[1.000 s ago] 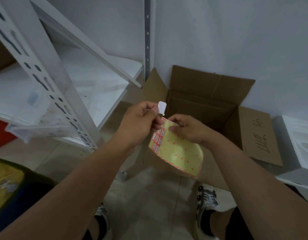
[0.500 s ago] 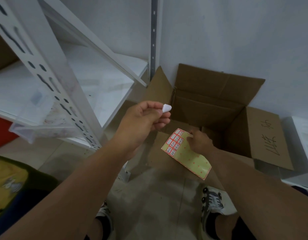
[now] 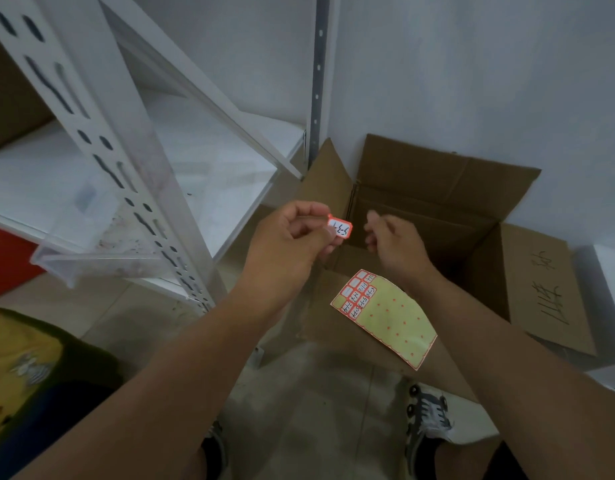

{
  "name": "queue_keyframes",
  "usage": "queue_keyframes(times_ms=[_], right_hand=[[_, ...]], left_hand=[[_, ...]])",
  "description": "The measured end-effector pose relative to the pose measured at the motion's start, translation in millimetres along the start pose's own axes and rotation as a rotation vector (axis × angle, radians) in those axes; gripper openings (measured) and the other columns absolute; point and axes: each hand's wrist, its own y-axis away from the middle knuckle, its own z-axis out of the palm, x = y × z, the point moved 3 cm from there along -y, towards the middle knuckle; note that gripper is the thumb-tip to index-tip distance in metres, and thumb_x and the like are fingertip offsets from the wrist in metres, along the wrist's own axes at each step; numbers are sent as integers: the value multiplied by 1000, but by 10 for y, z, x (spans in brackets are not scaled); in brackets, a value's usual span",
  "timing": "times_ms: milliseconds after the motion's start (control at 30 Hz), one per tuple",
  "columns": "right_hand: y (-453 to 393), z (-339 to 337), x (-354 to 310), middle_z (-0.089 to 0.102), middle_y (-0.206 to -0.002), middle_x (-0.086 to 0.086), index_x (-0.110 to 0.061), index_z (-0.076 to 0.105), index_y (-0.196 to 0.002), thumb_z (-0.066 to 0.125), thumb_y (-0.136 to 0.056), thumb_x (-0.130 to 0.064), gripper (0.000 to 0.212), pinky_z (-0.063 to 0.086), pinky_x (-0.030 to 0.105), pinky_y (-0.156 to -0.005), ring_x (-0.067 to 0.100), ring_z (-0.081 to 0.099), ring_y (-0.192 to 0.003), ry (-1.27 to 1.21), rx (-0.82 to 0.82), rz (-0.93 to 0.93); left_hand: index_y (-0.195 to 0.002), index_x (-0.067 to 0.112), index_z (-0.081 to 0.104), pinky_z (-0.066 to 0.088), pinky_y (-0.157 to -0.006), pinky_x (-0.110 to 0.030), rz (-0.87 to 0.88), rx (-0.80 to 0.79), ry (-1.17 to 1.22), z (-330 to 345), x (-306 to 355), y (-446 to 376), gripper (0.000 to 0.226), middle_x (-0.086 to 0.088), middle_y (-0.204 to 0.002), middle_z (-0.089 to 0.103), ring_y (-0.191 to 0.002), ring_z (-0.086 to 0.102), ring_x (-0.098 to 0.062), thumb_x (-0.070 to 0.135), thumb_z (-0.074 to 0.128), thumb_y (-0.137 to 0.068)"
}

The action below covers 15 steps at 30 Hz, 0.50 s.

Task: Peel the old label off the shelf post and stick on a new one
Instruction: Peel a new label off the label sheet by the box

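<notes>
My left hand (image 3: 292,237) pinches a small white label (image 3: 340,229) with a red border and handwriting, held in the air in front of the box. My right hand (image 3: 396,245) hovers just right of the label, fingers loosely curled, holding nothing. The yellow-green label sheet (image 3: 392,318), with several red-bordered labels left at its top corner, lies on the near flap of the cardboard box (image 3: 437,209). The white slotted shelf post (image 3: 101,157) slants down the left side, well to the left of both hands.
A clear plastic tray (image 3: 91,261) sits at the shelf's front edge. The white shelf board (image 3: 209,174) and a grey rear post (image 3: 316,81) stand behind. A yellow patterned bag (image 3: 18,368) lies at the lower left. My shoes (image 3: 427,417) stand on the concrete floor.
My right hand let go of the label sheet, which now lies on the box flap, and rose towards the label. My left hand turned the label so its written face shows.
</notes>
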Motion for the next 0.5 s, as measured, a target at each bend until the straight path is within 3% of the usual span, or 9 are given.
queue_keyframes(times_ms=[67, 167, 333, 433, 500], right_hand=[[261, -83, -450, 65, -81, 11, -10, 66, -91, 42, -99, -44, 42, 47, 29, -66, 15, 61, -74, -240, -69, -86], [591, -156, -771, 64, -76, 11, -6, 67, -89, 49, -98, -36, 36, 47, 32, -65, 18, 60, -71, -409, -132, -156], [802, -138, -918, 61, -76, 17, 6, 62, -95, 62, -91, -16, 22, 44, 28, -58, 21, 52, -66, -412, -217, -172], [841, -168, -941, 63, -79, 22, 2, 62, -97, 62, -91, -10, 14, 46, 23, -54, 20, 54, -65, -384, -184, -188], [820, -196, -940, 65, -81, 21, -5, 64, -93, 62, -92, -11, 7, 52, 29, -59, 21, 57, -66, -321, -140, -223]], left_hand=[[-98, 16, 66, 57, -76, -20, 2, 61, 78, 0, 34, -9, 16, -1, -88, 75, -86, 73, -13, 3, 67, -89], [-100, 13, 67, 58, -78, -22, -28, 112, 200, 18, 70, 6, 14, -5, -94, 75, -89, 73, -16, 4, 67, -89], [-95, 8, 66, 58, -80, -27, -87, 121, 429, 51, 85, 97, 8, -16, -100, 74, -88, 71, -21, 3, 62, -91], [-90, 9, 65, 59, -72, -23, -144, 97, 525, 87, 86, 138, 9, -12, -92, 74, -84, 73, -18, 1, 60, -92], [-89, 9, 64, 59, -75, -23, -179, 72, 585, 125, 91, 150, 9, -10, -92, 75, -84, 74, -17, 2, 60, -92]])
